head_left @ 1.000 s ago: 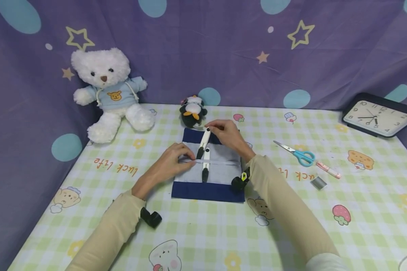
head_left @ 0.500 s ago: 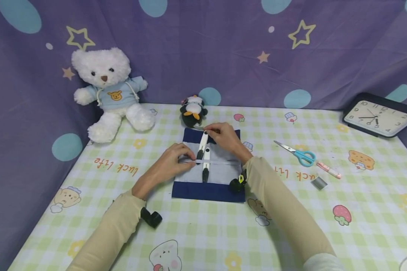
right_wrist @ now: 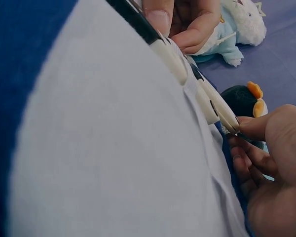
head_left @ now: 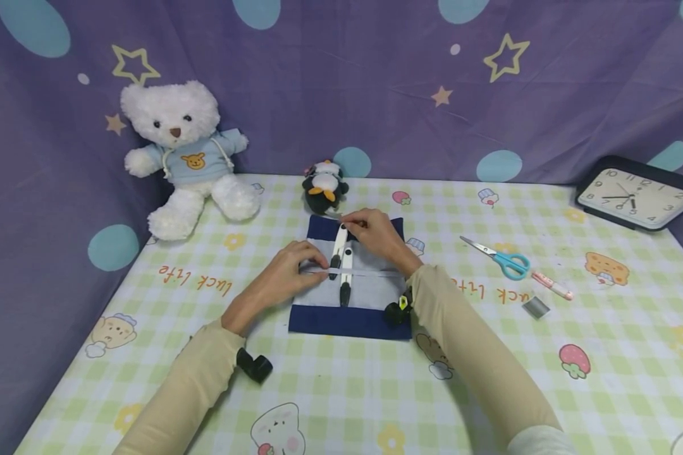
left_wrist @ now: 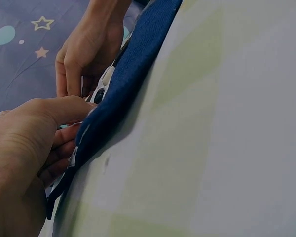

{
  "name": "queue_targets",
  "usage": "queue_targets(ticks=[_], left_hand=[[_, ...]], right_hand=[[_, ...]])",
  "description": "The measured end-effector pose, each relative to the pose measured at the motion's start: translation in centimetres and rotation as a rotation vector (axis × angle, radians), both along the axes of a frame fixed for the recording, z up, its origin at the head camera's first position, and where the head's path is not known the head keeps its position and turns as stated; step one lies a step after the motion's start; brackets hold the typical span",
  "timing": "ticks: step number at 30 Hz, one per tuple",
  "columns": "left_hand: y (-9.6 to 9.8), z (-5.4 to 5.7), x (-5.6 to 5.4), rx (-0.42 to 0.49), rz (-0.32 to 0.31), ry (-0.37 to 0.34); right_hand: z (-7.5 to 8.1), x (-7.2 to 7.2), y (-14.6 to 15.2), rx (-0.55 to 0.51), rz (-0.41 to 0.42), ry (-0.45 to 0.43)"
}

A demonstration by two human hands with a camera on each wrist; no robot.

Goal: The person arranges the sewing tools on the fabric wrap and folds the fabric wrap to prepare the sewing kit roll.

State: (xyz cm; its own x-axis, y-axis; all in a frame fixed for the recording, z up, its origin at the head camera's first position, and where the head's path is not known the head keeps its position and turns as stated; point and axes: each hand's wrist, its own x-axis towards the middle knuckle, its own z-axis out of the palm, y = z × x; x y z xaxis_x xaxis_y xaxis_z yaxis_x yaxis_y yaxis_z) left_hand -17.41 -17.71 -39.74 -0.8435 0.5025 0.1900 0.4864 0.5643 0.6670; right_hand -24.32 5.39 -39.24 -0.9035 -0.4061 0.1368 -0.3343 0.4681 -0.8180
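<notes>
A navy cloth (head_left: 350, 323) with a pale grey panel (head_left: 314, 294) lies on the table, crossed by a thin light band (head_left: 372, 273). My left hand (head_left: 287, 270) pinches the band near its left part. My right hand (head_left: 378, 235) pinches the far end of a slim white tool with a black tip (head_left: 339, 240); its tip reaches the band. A second such tool (head_left: 347, 260) lies beside it, passing under the band. In the right wrist view, thumb and finger hold the end of the white tool (right_wrist: 226, 109). The tools' exact kind cannot be told.
Behind the cloth sits a penguin plush (head_left: 324, 188), with a white teddy bear (head_left: 188, 155) at back left. To the right lie blue-handled scissors (head_left: 509, 262), a pink-and-white stick (head_left: 552, 285) and a small grey square (head_left: 536, 308). A clock (head_left: 637, 193) stands at back right.
My right hand has moved slightly nearer and left, sliding the upper white tool toward me so that its black tip now reaches the band. The left hand has stayed in place.
</notes>
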Motion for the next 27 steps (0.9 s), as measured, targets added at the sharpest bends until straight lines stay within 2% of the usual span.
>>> queue_targets(ticks=[19,27], left_hand=[[0.06,0.34,-0.07,0.005,-0.001,-0.010],[0.07,0.25,-0.15,0.004,0.002,-0.008]], right_hand=[[-0.19,0.16,-0.03,0.008,0.048,0.017],[-0.10,0.32,-0.04,0.046,0.087,0.038]])
